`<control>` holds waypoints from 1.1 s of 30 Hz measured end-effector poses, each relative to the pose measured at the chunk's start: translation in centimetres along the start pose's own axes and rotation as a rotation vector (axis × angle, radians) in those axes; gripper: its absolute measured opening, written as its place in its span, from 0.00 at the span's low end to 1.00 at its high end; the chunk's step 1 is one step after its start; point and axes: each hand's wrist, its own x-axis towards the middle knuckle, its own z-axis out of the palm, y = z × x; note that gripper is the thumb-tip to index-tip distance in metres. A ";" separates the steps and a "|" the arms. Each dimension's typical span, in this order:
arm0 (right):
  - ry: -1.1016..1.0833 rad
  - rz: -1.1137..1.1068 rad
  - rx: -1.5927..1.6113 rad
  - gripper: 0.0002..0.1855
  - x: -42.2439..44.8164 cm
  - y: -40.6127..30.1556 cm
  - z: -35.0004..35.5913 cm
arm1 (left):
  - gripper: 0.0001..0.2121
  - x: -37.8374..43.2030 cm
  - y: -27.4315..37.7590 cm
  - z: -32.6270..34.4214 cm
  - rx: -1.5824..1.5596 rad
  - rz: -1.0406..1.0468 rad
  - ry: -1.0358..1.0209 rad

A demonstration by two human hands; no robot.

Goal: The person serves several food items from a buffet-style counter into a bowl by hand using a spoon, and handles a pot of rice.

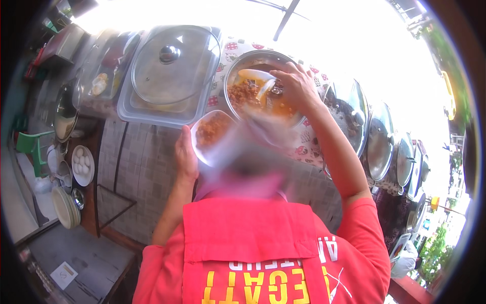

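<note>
My left hand [186, 157] holds a white bowl [201, 156] by its left side, near the front of the counter. Orange-brown minced food [212, 131] lies inside it. Just beyond stands a wide metal pot [227, 85] with orange sauce, crumbly minced food and dark chunks. My right hand [300, 85] is over the pot's right side, its fingers bent around the end of a white serving spoon [256, 74] that dips into the food; part of this grip is hidden. A blurred, see-through shape below my face covers the bowl's right edge and the pot's near rim.
Left of the pot, a glass lid [174, 83] rests on a clear plastic container [159, 117]. Several lidded pots [351, 125] line the right side. A white dish [88, 180] of eggs and a plate stack [65, 209] sit at the left, above a grey tabletop [87, 254].
</note>
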 end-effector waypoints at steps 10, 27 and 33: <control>0.005 0.166 -0.006 0.23 0.0 2.4 1.0 | 0.26 0.1 -0.1 0.1 -0.001 0.015 -0.001; -0.426 0.109 0.488 0.19 1.3 4.9 1.0 | 0.25 -0.2 -0.3 0.2 0.025 0.000 -0.012; -0.771 -0.071 0.321 0.20 2.1 6.0 1.2 | 0.25 -0.5 -0.3 0.2 0.006 -0.020 -0.004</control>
